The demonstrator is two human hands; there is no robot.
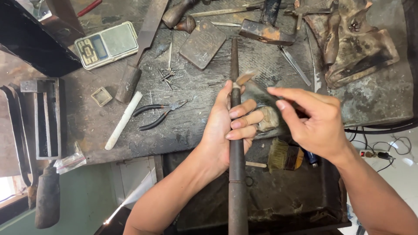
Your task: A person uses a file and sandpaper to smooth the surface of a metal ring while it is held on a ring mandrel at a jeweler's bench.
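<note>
My left hand (226,130) is wrapped around a long dark tapered metal rod (237,174) that runs from the bottom edge up over the bench. A pale ring band (235,85) sits around the rod just above my thumb. My right hand (311,119) is beside the rod on the right, and its fingers grip a blurred tool (257,89) whose light head is against the ring.
On the worn dark bench (196,109) lie black-handled pliers (159,114), a white stick (123,120), a large file (139,52), a small digital scale (106,45), a metal block (203,43), a hammer (265,31) and loose pins. A brush (283,156) lies below my right hand.
</note>
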